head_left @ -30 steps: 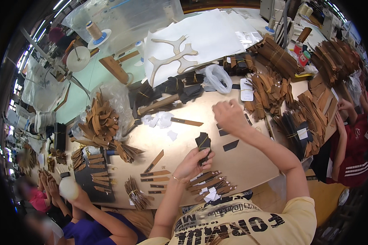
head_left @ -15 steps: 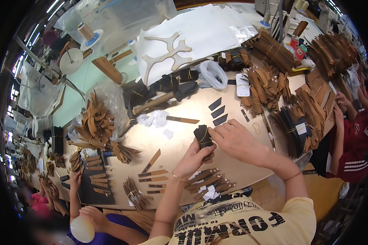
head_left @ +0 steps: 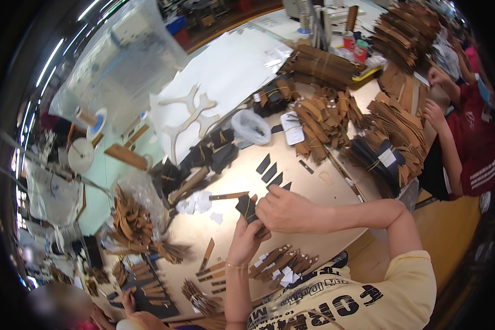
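My left hand (head_left: pixel 244 242) is closed around a small bundle of black strips (head_left: pixel 246 205), held upright above the table. A thin yellowish rubber band (head_left: pixel 248 209) goes round the bundle. Against the bundle's right side, my right hand (head_left: pixel 285 210) has its fingers curled in a pinch at the band; the fingertips are partly hidden. Just beyond the right hand lie several flat black strips with slanted ends (head_left: pixel 269 171), set side by side. A brown strip with a dark part (head_left: pixel 229 196) lies beside the bundle, to its left.
Near me lie brown strips with white paper tags (head_left: pixel 283 264) and a tied bundle of thin strips (head_left: pixel 199 297). Piles of brown strips (head_left: pixel 322 118) and a clear plastic bag (head_left: pixel 251 127) stand farther off. People work at left and at right, one in a dark red shirt (head_left: pixel 476 137).
The view has turned and shifted, so the table appears rotated. My right hand has come closer against the bundle, its fingers more curled. My left hand still holds the bundle.
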The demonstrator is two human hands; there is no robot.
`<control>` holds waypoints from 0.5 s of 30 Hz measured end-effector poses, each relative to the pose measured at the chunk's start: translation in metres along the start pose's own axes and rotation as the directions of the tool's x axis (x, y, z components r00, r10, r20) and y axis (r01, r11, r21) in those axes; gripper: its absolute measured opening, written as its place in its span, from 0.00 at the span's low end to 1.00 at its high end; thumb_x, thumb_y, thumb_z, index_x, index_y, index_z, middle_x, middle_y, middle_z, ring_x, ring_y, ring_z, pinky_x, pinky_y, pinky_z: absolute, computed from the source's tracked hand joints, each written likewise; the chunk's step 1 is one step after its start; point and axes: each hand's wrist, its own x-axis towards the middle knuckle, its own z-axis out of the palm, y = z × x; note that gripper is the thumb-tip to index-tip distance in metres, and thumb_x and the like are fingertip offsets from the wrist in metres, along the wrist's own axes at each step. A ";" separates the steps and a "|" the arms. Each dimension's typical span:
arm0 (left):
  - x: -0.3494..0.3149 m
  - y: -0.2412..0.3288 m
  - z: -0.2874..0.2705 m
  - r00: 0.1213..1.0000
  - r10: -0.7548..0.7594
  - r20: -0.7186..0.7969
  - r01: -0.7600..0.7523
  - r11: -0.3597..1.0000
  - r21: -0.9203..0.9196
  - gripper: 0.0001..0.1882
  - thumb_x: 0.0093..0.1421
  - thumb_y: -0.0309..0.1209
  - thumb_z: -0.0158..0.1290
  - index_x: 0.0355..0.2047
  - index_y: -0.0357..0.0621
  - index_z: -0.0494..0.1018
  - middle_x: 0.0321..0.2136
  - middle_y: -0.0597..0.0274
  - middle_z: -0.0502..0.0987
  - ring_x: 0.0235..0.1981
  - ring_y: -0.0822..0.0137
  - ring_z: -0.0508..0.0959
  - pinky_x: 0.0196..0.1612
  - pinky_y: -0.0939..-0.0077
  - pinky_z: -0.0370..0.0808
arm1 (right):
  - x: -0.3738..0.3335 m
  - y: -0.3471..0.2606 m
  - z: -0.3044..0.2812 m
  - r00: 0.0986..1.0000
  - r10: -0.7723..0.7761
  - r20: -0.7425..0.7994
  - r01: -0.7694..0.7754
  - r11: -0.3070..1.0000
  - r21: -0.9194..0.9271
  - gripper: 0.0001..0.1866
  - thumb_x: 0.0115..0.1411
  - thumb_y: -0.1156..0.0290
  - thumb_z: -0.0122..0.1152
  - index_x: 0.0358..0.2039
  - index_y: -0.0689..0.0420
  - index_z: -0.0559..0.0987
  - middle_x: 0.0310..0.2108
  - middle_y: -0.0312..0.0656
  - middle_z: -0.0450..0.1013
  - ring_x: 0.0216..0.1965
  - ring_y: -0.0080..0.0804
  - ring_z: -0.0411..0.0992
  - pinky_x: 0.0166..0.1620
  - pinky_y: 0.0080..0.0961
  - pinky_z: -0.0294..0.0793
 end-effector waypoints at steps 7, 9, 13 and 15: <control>0.002 -0.003 0.009 0.995 -0.002 -0.096 0.016 0.990 0.141 0.33 0.64 0.21 0.41 0.69 0.47 0.51 0.33 0.71 0.67 0.25 0.78 0.61 0.28 0.81 0.61 | -0.016 -0.001 -0.005 0.994 0.051 0.095 -0.061 0.992 0.113 0.08 0.53 0.70 0.58 0.27 0.61 0.80 0.24 0.37 0.75 0.29 0.29 0.74 0.38 0.28 0.67; 0.004 -0.003 0.012 0.996 0.001 -0.090 0.019 0.976 0.219 0.33 0.63 0.21 0.41 0.69 0.46 0.51 0.33 0.71 0.67 0.25 0.78 0.61 0.28 0.81 0.61 | -0.019 0.003 -0.005 0.993 0.038 0.111 -0.052 0.990 0.129 0.08 0.53 0.70 0.58 0.27 0.61 0.80 0.24 0.37 0.75 0.29 0.29 0.74 0.39 0.29 0.67; 0.007 0.002 0.014 0.996 -0.083 -0.013 0.084 0.962 0.260 0.35 0.63 0.19 0.41 0.70 0.46 0.46 0.32 0.70 0.65 0.24 0.79 0.60 0.28 0.82 0.61 | -0.026 0.013 -0.005 0.997 0.020 0.068 -0.033 0.981 0.194 0.06 0.52 0.70 0.58 0.28 0.59 0.78 0.24 0.37 0.72 0.29 0.29 0.73 0.40 0.28 0.67; 0.007 0.002 0.016 0.997 -0.070 -0.019 0.072 0.968 0.239 0.35 0.63 0.19 0.41 0.70 0.46 0.46 0.32 0.70 0.65 0.25 0.80 0.60 0.28 0.82 0.61 | -0.027 0.013 -0.004 0.998 0.056 0.038 -0.062 0.980 0.188 0.06 0.52 0.70 0.57 0.28 0.59 0.76 0.24 0.36 0.71 0.30 0.29 0.72 0.39 0.28 0.68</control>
